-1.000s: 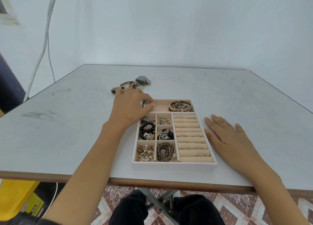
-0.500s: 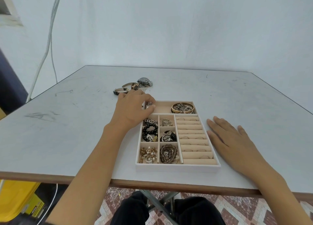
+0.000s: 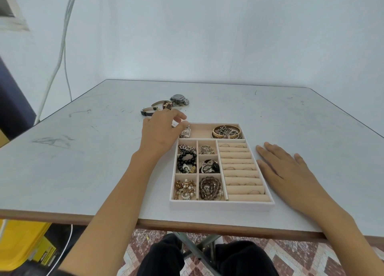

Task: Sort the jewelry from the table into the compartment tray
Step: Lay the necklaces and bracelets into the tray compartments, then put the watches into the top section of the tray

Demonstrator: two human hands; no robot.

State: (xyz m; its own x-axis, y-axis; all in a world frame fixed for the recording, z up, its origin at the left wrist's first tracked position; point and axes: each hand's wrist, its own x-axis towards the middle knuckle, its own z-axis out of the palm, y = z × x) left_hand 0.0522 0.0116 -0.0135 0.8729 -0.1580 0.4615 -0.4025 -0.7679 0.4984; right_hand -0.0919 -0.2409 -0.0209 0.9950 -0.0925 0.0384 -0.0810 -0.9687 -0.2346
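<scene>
Status: my left hand (image 3: 161, 133) hangs over the far-left corner of the compartment tray (image 3: 220, 204), fingers loose and spread, gripping nothing that I can see. Its thumb sits beside a small silver watch (image 3: 185, 132) lying at the left end of the long far compartment. I cannot tell whether they touch. My right hand (image 3: 291, 171) lies flat and relaxed on the surface (image 3: 83, 161), just right of the tray, holding nothing.

Outstanding items: three watches lie on the surface just beyond the left fingertips, off the tray's far-left corner. The cluster runs from near-left to far-right: a black-strap watch (image 3: 148, 111), a brown-strap watch (image 3: 166, 104) with a dark round face, then a grey metal watch (image 3: 179, 99) farthest out. The straps are curled rather than laid flat.

Assessment: the left hand is much nearer, and a short reach forward should meet the black or brown strap first. The right hand would have to cross the tray. The far compartment shows free floor between the silver watch and the bangles (image 3: 227, 131).
</scene>
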